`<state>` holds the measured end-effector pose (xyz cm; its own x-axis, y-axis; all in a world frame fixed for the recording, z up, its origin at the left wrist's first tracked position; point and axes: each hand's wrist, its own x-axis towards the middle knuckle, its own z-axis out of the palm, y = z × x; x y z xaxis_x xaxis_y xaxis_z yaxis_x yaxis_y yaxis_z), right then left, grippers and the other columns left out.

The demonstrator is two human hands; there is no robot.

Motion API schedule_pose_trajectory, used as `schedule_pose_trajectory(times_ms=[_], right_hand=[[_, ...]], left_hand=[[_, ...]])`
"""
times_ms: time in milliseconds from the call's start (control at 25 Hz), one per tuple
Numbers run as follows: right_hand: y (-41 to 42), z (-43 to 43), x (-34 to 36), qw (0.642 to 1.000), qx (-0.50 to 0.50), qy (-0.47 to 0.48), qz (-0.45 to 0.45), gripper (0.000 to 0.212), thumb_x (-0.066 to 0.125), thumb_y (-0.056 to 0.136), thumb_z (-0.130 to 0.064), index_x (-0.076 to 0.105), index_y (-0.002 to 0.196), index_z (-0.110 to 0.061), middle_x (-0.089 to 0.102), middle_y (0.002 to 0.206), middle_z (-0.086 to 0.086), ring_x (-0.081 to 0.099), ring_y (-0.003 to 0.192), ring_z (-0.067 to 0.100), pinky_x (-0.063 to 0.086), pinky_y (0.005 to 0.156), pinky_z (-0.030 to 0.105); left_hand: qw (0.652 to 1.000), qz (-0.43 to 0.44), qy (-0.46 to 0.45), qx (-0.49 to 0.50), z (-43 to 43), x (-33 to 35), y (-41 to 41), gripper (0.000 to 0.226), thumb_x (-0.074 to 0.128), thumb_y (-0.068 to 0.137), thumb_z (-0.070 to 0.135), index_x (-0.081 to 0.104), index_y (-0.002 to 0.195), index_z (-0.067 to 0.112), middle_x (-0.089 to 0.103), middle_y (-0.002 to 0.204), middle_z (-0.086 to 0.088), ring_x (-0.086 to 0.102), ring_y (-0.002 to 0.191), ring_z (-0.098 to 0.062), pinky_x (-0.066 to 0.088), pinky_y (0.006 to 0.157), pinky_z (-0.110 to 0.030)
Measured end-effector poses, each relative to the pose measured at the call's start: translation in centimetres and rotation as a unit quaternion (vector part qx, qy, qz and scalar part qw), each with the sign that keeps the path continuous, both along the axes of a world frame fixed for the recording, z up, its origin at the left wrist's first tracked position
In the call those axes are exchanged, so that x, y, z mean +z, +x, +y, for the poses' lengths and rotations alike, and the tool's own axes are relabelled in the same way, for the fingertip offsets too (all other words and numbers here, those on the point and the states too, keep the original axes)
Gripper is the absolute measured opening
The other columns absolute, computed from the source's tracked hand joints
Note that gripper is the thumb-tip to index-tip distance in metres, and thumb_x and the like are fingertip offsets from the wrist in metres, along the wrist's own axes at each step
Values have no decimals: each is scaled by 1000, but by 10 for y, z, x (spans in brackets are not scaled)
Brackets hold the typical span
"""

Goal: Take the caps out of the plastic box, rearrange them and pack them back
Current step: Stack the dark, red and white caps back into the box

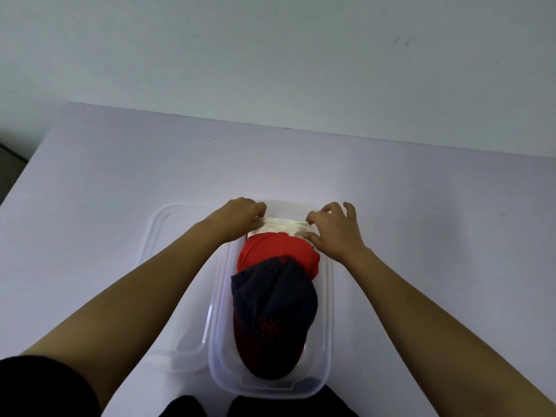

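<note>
Hands: I see left hand (240, 218) and right hand (334, 233) each pinching the white cap (284, 225).
Caps: it, red cap (276, 251) and navy cap (270, 311) lie inside the plastic box (326, 326).
Progress: I judge removal just starting, or packing ending.

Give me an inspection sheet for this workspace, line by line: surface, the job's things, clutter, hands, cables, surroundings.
Surface: pale table.
Job's things: clear plastic box holds three caps in a row, with the white cap at the far end, the red cap in the middle and the dark cap with red stitching nearest, overlapping the red one. The lid lies flat at the box's left.
Clutter: nothing seen.
Hands: left hand and right hand hold the white cap, one at each side.
Cables: nothing seen.
Surroundings: plain wall with faint scuffs; dark clothing at the bottom edge.
</note>
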<state>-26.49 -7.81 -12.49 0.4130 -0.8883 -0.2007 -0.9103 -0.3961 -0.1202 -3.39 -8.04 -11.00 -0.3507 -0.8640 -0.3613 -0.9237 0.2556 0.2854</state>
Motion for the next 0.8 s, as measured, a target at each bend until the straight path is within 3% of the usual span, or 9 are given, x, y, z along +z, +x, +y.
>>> schedule_pose_trajectory(times_ms=[80, 160, 280, 360, 520, 600, 640, 720, 800], right_hand=[[2, 5, 0, 997, -9, -54, -54, 34, 56, 87, -38, 59, 116, -20, 64, 116, -2, 46, 121, 22, 17, 106, 44], [-1, 11, 6, 984, -32, -74, -161, 30, 50, 88, -41, 64, 106, -21, 66, 102, -6, 52, 105, 18, 29, 95, 38], [-5, 19, 15, 981, -23, 60, -181, 47, 32, 87, -62, 65, 92, -28, 63, 88, -13, 45, 94, 8, 26, 91, 34], [-3, 23, 12, 982, -12, 127, -140, 38, 42, 87, -62, 62, 88, -30, 59, 84, -13, 41, 96, 7, 20, 96, 37], [9, 24, 7, 984, -95, 98, -118, 38, 53, 82, -61, 62, 96, -27, 62, 87, -9, 44, 103, 13, 21, 91, 38], [11, 28, 7, 984, -102, 71, -128, 42, 54, 82, -60, 60, 108, -27, 64, 102, -8, 48, 108, 15, 26, 93, 37], [9, 33, 8, 981, -104, 55, -151, 45, 53, 83, -59, 58, 114, -26, 62, 111, -7, 49, 110, 15, 29, 94, 36], [4, 54, 9, 966, -121, 18, -227, 49, 45, 88, -57, 54, 121, -23, 57, 123, -4, 50, 113, 16, 33, 97, 33], [-3, 86, 2, 936, -190, 3, -296, 52, 39, 92, -51, 48, 128, -16, 52, 131, 2, 47, 119, 17, 35, 102, 30]], left_hand=[[997, 43, -53, 27, 6, -1, -1, 22, 51, 95, 22, 59, 109, 6, 60, 101, -10, 58, 91, -27, 39, 74, -30], [985, 124, -90, 77, 13, 3, 2, 21, 54, 93, 26, 63, 95, 7, 58, 87, -5, 55, 77, -21, 41, 71, -31], [986, 140, 53, 69, 21, 12, 9, 43, 52, 86, 51, 64, 74, 12, 64, 77, -4, 56, 73, -18, 45, 68, -34], [987, 97, 120, 45, 24, 11, 4, 50, 49, 79, 58, 65, 83, 10, 67, 85, -7, 57, 82, -23, 44, 75, -37], [999, -27, 5, 35, 26, 1, -12, 40, 50, 90, 51, 61, 107, 17, 65, 101, -4, 47, 105, -23, 34, 84, -37], [997, -8, -28, 65, 35, 2, -11, 41, 51, 88, 54, 62, 111, 22, 64, 105, -1, 47, 108, -23, 34, 86, -38], [992, 51, -49, 101, 41, 2, -6, 42, 53, 86, 56, 62, 112, 24, 62, 106, 1, 48, 106, -20, 35, 86, -37], [947, 210, -121, 213, 59, 6, 13, 39, 60, 85, 48, 63, 114, 23, 59, 110, 0, 51, 100, -15, 37, 86, -32], [883, 251, -167, 359, 80, -1, 43, 38, 65, 87, 33, 62, 119, 13, 56, 120, -10, 55, 101, -19, 40, 89, -30]])
